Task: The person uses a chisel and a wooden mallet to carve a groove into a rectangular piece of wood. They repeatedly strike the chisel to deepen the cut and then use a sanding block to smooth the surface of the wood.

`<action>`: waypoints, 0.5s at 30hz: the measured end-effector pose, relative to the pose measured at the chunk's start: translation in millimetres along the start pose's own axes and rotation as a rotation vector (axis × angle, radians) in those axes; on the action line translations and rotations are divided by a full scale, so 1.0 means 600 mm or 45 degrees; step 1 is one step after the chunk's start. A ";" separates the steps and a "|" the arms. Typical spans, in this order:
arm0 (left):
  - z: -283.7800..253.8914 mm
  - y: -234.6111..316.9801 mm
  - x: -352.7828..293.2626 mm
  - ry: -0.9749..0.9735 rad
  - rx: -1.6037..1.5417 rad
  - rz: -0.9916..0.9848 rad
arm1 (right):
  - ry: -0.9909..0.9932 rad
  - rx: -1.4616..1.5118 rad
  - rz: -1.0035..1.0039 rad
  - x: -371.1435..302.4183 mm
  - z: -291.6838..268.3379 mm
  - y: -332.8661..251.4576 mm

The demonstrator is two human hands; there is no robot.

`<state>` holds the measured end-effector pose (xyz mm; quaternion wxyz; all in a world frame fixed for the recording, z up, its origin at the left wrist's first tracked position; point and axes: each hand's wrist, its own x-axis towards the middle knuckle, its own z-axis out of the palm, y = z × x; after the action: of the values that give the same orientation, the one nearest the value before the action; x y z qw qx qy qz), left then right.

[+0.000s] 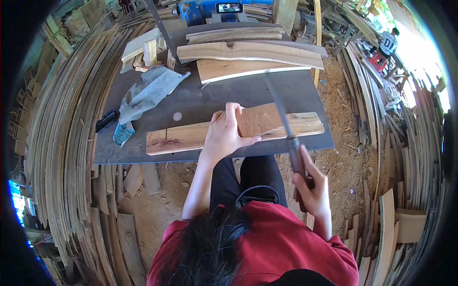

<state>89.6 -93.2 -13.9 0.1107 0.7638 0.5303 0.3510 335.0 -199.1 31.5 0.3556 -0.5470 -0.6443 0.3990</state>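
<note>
My left hand (223, 134) grips the left end of a brown wooden block (260, 120), its thumb along the near side. The block lies on or against a longer pale plank (183, 137) near the table's front edge; how they touch is partly hidden. My right hand (312, 188) is closed around the brown handle of a long tool with a narrow grey blade (280, 105). The blade slants up and away past the block's right end, blurred toward its tip. Whether it is a file or a knife I cannot tell, nor whether it touches the wood.
Several boards (248, 52) lie across the back of the dark table (191, 100). A grey cloth (152, 90), a black object (106, 121) and wood offcuts (150, 52) sit at left. Stacked strips (71, 124) flank the table. Far right, a person (387, 44) is by a red stool.
</note>
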 end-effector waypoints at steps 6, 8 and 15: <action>0.002 -0.003 0.002 0.034 -0.021 0.049 | -0.075 0.020 0.137 -0.006 0.005 -0.005; 0.003 -0.005 0.002 0.002 -0.049 0.038 | -0.149 -0.047 0.183 -0.007 0.007 -0.006; 0.004 -0.003 -0.001 0.029 -0.004 0.040 | -0.016 0.177 0.071 -0.014 0.010 -0.004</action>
<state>89.6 -92.5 -17.1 0.1005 0.7678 0.5190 0.3621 330.0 -208.2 31.0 0.3777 -0.5362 -0.6016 0.4560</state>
